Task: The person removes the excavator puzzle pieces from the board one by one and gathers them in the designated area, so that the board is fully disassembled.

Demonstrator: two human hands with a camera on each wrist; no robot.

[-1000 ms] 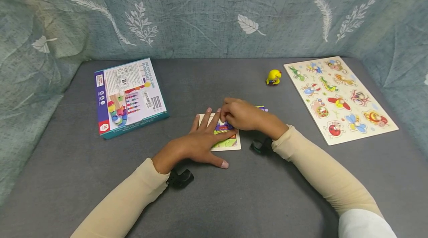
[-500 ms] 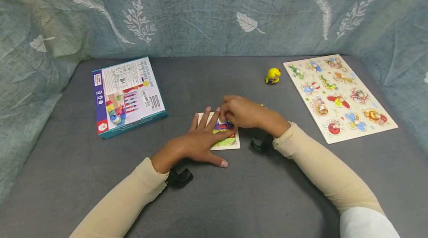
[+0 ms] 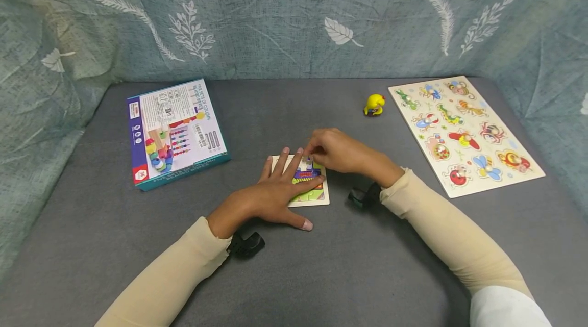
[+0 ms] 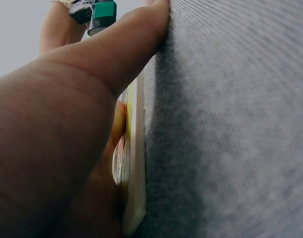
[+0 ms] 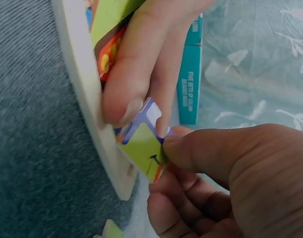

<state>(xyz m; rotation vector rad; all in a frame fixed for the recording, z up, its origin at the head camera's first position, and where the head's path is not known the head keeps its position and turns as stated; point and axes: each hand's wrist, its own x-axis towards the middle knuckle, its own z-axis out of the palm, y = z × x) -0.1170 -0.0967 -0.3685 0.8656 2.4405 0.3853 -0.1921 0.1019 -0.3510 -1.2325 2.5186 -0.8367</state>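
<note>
My left hand (image 3: 275, 197) lies flat with fingers spread across a small wooden jigsaw puzzle (image 3: 317, 195), a pale-framed board with a colourful picture; its palm and fingers hide the board's left part. Over the upper right corner, my right hand (image 3: 342, 151) pinches a jigsaw piece (image 5: 144, 144) between thumb and fingers. Green and purple show on that piece, which stands tilted at the board's edge in the right wrist view, beside a left fingertip. In the left wrist view, the left thumb reaches past the board's pale edge (image 4: 138, 183).
A beaded-toy box (image 3: 179, 133) lies at the left. At the back right are a yellow toy duck (image 3: 374, 105) and a large wooden insect puzzle board (image 3: 466, 135). Another small green piece (image 5: 112, 230) shows low in the right wrist view. A patterned curtain (image 3: 294, 21) hangs behind.
My right hand has shifted slightly up and right, its fingers loosening from their tighter curl and uncovering more of the puzzle's upper right. My left hand stays put.
</note>
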